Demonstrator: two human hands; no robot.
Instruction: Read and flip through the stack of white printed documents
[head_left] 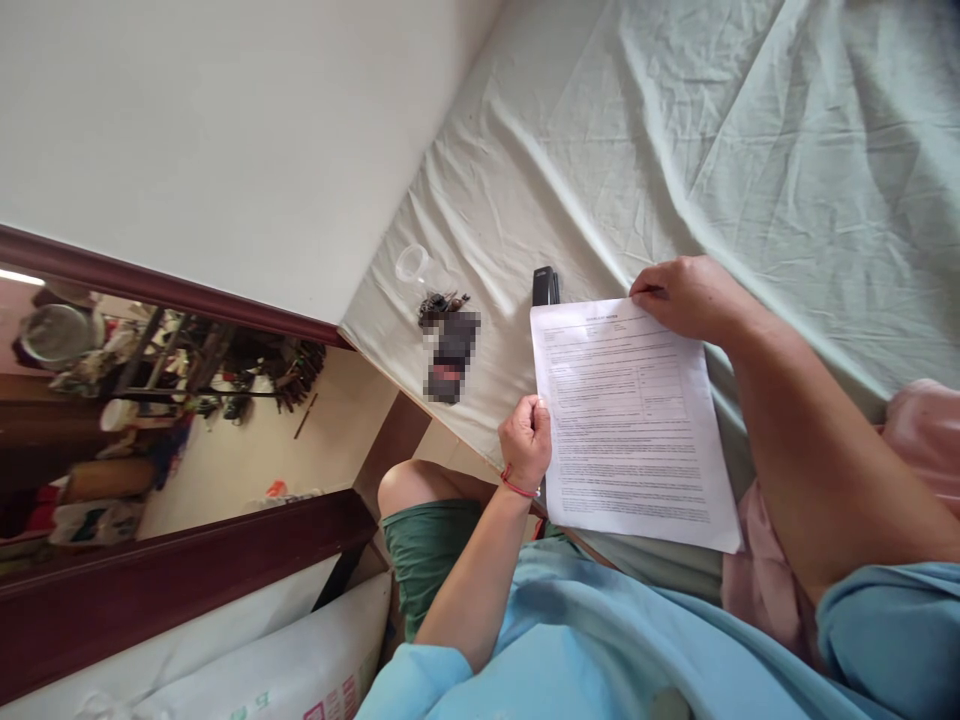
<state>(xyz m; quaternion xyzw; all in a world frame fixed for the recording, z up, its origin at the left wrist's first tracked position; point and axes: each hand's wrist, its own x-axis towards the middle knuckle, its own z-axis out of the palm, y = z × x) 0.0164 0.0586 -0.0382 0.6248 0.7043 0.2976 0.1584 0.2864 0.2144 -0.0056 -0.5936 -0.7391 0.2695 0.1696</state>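
Nearest us, at the bottom of the frame, spreads our light blue shirt [592,640]. Beyond it, right of centre, we have the printed paper [626,440], its heading toward the top of the frame and its long axis running up and down, tipped slightly to lower right. Our left hand [527,440] clasps its left edge, thumb on the face; our right hand [690,297] pinches the upper right corner. We can make out a heading, dense lines and a boxed section, but the print is too small to read. A black stapler-like object [545,286] pokes out above the top edge, its pale marking illegible. At lower left, a white sack [292,655] bears green and pink lettering that we cannot read.
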